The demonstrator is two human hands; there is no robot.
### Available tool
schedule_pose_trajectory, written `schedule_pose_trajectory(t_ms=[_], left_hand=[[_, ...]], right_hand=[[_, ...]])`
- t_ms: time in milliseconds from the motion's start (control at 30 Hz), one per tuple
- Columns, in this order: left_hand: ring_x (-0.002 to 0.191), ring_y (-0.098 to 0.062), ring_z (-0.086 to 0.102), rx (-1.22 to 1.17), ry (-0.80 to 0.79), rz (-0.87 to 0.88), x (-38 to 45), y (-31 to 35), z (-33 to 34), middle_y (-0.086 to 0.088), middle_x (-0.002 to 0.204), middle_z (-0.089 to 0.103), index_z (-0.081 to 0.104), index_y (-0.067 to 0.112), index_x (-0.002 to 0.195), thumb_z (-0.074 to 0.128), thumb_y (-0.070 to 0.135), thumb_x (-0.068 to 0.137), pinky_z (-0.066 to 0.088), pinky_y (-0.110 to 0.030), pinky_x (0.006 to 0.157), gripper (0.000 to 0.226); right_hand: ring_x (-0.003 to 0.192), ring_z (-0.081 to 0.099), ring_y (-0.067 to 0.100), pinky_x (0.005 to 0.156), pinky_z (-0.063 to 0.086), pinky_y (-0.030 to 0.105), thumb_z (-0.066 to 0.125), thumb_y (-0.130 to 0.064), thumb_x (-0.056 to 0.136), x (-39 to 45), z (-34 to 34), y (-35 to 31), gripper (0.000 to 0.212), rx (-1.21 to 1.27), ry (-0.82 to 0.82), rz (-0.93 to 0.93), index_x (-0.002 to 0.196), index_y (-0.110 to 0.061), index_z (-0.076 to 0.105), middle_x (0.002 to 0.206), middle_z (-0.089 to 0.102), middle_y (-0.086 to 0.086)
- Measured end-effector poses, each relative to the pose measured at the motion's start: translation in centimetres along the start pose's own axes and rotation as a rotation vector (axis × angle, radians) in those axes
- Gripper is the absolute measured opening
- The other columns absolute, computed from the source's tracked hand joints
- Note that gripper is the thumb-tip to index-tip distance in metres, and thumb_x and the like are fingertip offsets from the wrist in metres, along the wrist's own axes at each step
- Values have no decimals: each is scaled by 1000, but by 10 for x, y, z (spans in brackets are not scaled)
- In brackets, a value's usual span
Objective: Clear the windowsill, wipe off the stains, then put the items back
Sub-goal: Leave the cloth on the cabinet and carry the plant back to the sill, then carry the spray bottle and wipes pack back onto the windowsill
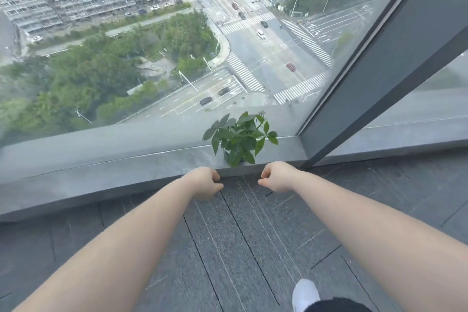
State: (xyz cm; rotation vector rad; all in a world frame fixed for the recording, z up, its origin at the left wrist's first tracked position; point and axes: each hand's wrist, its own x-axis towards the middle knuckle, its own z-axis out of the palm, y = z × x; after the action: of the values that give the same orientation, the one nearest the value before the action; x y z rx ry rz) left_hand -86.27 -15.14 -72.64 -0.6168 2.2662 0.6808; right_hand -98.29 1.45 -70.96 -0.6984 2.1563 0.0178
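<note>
A small green potted plant [239,140] in a dark pot stands on the grey windowsill [126,164], near the corner by the dark window post. Both arms reach out toward it. My left hand [203,182] hovers just below and left of the pot, over the sill's front edge, fingers curled and empty. My right hand [277,177] hovers just below and right of the pot, fingers likewise curled, holding nothing. Neither hand touches the plant. The sill surface looks smudged and dull along its length.
A dark slanted window post [379,78] meets the sill right of the plant. Large glass panes rise behind the sill. Dark grey carpet tiles [240,248] cover the floor. A white shoe [305,294] shows at the bottom edge.
</note>
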Motion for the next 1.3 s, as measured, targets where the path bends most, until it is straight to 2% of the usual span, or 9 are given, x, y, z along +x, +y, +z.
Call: schedule_pose_trajectory(t_ms=[100,367,633,767,900,1000,1133,1233,1300], left_hand=[[122,-24,54,67,24,19,-64,7,-56,-4,134,58,54,16,132,51,37,94,42,-33,105,44],[120,-24,54,139,157,84,-241,27,-205,-3,134,57,50,16,135,46,40,96,44,-35,101,46],[119,-24,54,205,418,38,-399,16,-273,-1,131,59,55,21,129,46,39,96,45,-35,99,39],[122,-23,51,179,490,-116,-474,-4,-266,3,134,55,53,25,131,44,41,96,46,-39,99,39],[114,-24,56,140,540,-257,-551,-20,-231,0,125,61,61,19,121,42,37,97,50,-39,93,35],[114,-24,55,114,540,-351,-603,-29,-195,0,126,60,59,20,122,40,39,98,49,-38,90,37],[116,-24,54,42,587,-458,-672,-47,-144,1,129,58,57,23,123,40,42,97,48,-38,91,37],[116,-24,55,-27,575,-557,-733,-67,-100,-1,128,58,57,20,125,40,38,99,43,-30,84,36],[116,-24,54,-81,600,-638,-773,-88,-69,2,130,57,56,24,124,39,41,97,45,-34,90,36]], right_hand=[[120,55,25,101,45,33,50,-35,98,-66,-57,-35,39,-32,22,-4,128,-11,58,133,58,7],[114,59,27,95,50,34,48,-33,99,-242,-180,-142,40,-85,98,-45,129,-8,56,126,61,10],[122,53,27,104,44,37,52,-37,96,-377,-232,-238,44,-238,211,-269,130,-10,56,136,55,8],[119,56,28,100,46,36,53,-36,96,-422,-231,-272,42,-301,301,-404,129,-10,58,133,58,9],[116,57,29,98,48,37,52,-33,96,-465,-209,-295,38,-350,338,-535,122,-7,63,126,62,11],[119,54,28,100,47,36,51,-36,96,-492,-178,-307,40,-424,309,-572,124,-10,62,128,61,10],[113,60,31,96,51,39,52,-35,95,-523,-134,-340,41,-471,249,-666,118,-4,65,122,65,13],[113,60,31,96,51,39,51,-37,95,-562,-93,-381,42,-554,221,-759,119,-4,64,123,65,12],[113,59,30,97,50,38,51,-36,96,-590,-63,-412,41,-599,212,-849,119,-6,64,122,64,11]])
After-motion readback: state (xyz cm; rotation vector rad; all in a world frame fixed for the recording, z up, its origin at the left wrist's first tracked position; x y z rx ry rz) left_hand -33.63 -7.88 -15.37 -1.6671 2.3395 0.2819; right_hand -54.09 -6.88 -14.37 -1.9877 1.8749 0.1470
